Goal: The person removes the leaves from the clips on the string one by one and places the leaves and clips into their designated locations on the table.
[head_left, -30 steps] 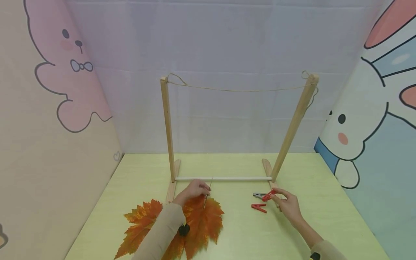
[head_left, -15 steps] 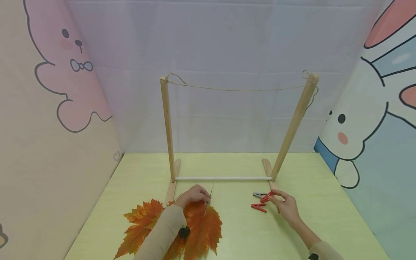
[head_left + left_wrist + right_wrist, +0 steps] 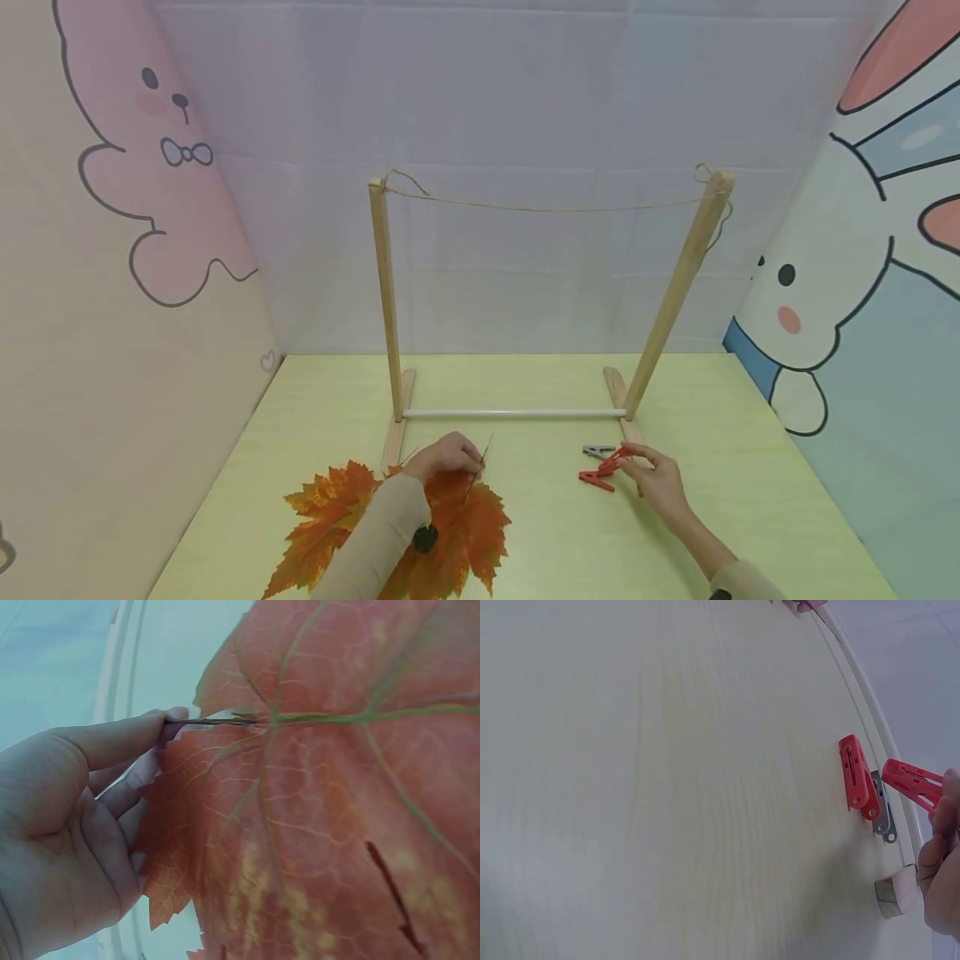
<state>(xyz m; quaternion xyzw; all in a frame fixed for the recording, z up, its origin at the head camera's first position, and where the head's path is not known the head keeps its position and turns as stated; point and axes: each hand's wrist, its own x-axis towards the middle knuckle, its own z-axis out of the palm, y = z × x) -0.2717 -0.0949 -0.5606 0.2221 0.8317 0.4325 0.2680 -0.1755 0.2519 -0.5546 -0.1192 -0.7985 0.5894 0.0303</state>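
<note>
My left hand (image 3: 450, 455) pinches the thin dark stem of an orange-red maple leaf (image 3: 471, 533) between thumb and finger; the left wrist view shows the stem (image 3: 214, 721) and the veined leaf (image 3: 330, 795). Another maple leaf (image 3: 318, 521) lies on the table to its left, partly behind the sleeve. On the right, my right hand (image 3: 657, 479) grips a red clothespin (image 3: 613, 461) by its handle end, raised off the table in the right wrist view. Below it lie a second red clothespin (image 3: 859, 776) and a grey clothespin (image 3: 883, 814), side by side.
Behind the hands stands a wooden frame with a left post (image 3: 386, 300), a right post (image 3: 678, 296) and a white bottom rod (image 3: 513, 413). A slightly sagging twine (image 3: 547, 209) joins the post tops. The frame's right foot (image 3: 617, 387) is beside the clothespins.
My left hand and the pinched leaf have come slightly down, toward me. The red clothespin in my right hand has shifted a little down and left, over the ones lying there.
</note>
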